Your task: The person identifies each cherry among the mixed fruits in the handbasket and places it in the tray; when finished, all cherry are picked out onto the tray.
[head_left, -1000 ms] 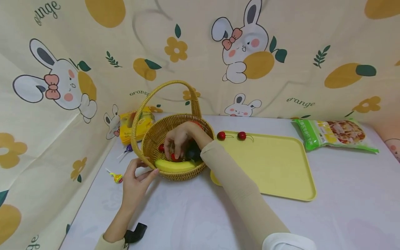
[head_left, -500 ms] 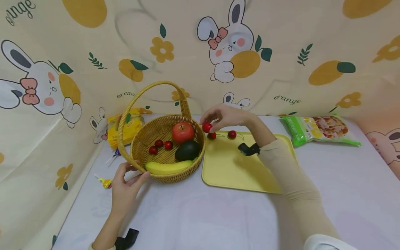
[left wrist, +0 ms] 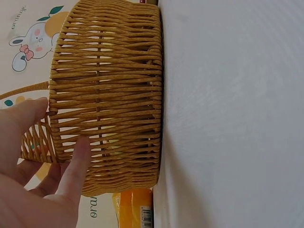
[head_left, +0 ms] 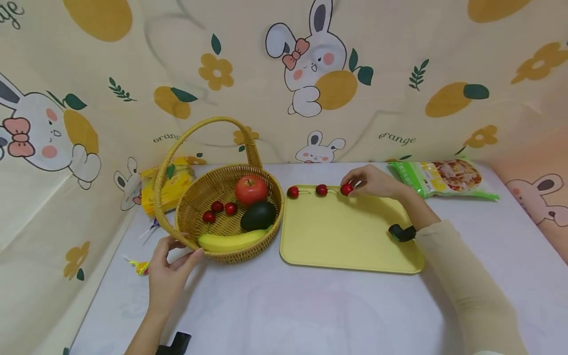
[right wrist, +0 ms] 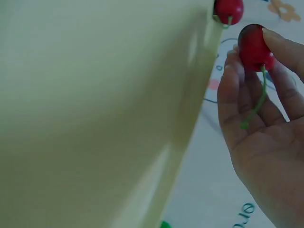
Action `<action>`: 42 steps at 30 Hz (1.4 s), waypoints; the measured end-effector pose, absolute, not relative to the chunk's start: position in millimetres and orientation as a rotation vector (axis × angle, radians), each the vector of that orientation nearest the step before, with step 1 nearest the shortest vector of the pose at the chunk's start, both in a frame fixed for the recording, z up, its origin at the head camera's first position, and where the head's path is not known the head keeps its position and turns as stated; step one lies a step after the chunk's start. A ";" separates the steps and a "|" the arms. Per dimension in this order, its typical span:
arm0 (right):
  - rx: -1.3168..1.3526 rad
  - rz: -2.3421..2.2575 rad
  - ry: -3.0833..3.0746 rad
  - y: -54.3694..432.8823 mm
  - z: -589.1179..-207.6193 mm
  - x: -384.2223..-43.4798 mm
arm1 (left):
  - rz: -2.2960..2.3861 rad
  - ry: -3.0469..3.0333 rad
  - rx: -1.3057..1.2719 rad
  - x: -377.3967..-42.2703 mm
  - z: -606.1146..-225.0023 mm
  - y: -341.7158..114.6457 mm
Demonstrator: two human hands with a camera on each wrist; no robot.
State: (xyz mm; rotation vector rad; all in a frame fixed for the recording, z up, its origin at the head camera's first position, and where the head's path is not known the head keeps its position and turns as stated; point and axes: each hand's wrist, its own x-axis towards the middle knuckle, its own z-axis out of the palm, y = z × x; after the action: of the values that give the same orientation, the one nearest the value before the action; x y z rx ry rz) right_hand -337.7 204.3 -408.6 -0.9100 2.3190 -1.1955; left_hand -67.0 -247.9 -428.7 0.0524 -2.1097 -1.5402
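Rabbit-print cloth backs the white table, where we see two cherries along the far edge of the yellow tray. The right hand pinches a third cherry there; whether it touches the tray, we cannot tell. Three more cherries wait in the basket, whose rim the left hand grips. We judge the row roughly half laid.

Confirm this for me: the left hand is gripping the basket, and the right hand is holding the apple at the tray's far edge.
Not quite: the right hand is holding a cherry, not the apple; the head view shows it. The left hand is gripping the basket, and the cherry is at the tray's far edge.
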 end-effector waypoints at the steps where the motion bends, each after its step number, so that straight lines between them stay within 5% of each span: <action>1: -0.909 -1.198 2.325 205.8 -411.0 -337.2 | -1.540 -2.107 0.051 -67.5 -429.3 -247.8; 42: -0.969 -1.098 2.585 208.4 -420.2 -325.5 | -1.557 -2.066 0.003 -67.3 -430.0 -248.1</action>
State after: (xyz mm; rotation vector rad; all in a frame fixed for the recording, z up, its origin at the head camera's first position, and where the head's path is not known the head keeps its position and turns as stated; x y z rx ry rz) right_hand -325.5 208.4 -420.2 -0.9688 2.5848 -1.0982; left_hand -67.3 -248.1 -430.0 0.0030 -2.0656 -1.5567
